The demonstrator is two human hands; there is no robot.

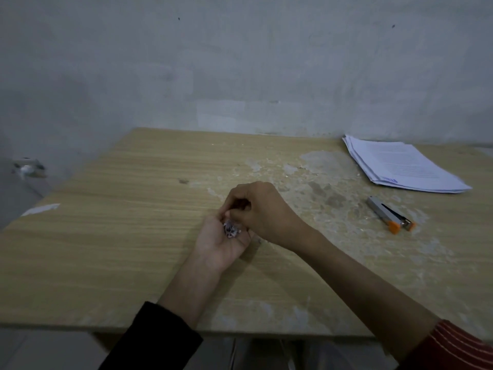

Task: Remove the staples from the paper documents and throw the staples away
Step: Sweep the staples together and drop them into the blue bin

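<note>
Cupping hand: I see the left hand (221, 244) palm up, fingers loosely cupped under a small silvery clump of pulled staples (231, 231).
Pinching hand: the right hand (261, 209) sits over it, fingertips bunched in a pinch at the clump's far edge.
Key relation: the clump lies just nearer me than those fingertips; I spot no bin.
Surface: worn pale wooden table (106, 236); white paper stack (400, 166) and silver orange-tipped staple tool (389, 214) lie well apart, far right.
Room: bare grey wall (240, 62).

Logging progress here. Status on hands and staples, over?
Left hand palm up, staple pile on it. Right hand curled above, grip unclear. Papers, stapler lie aside; nothing blocking.
</note>
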